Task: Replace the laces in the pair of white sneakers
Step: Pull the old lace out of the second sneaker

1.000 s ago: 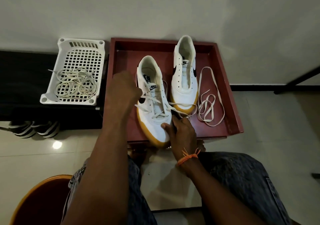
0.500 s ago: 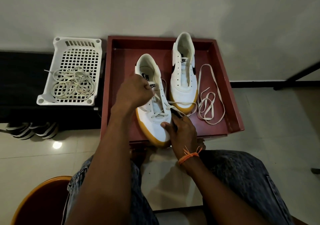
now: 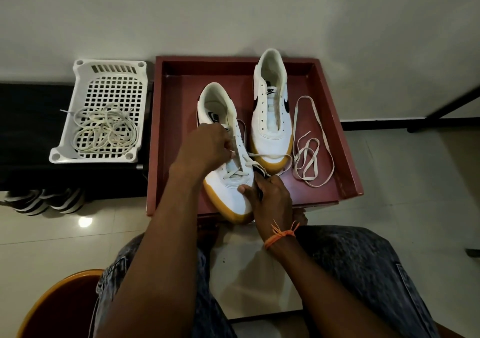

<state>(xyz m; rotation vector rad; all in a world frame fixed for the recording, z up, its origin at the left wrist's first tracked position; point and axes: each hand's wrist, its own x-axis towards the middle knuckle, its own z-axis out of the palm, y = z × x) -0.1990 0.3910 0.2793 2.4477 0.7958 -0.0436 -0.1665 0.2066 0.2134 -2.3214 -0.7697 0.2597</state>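
Left hand (image 3: 207, 148) moved right onto near sneaker's (image 3: 228, 171) lace (image 3: 262, 154), pinching it.

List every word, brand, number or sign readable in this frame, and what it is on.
"NIKE": tongue label of the unlaced sneaker.
Swoosh logo, no words: that sneaker's side.
Insole print of the sneaker being laced: too blurred to read.
Its tongue label: mostly hidden by the left hand.
No other text is readable.

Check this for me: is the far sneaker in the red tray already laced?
No: the far sneaker shows bare eyelets, and a loose lace lies beside it on the red tray.
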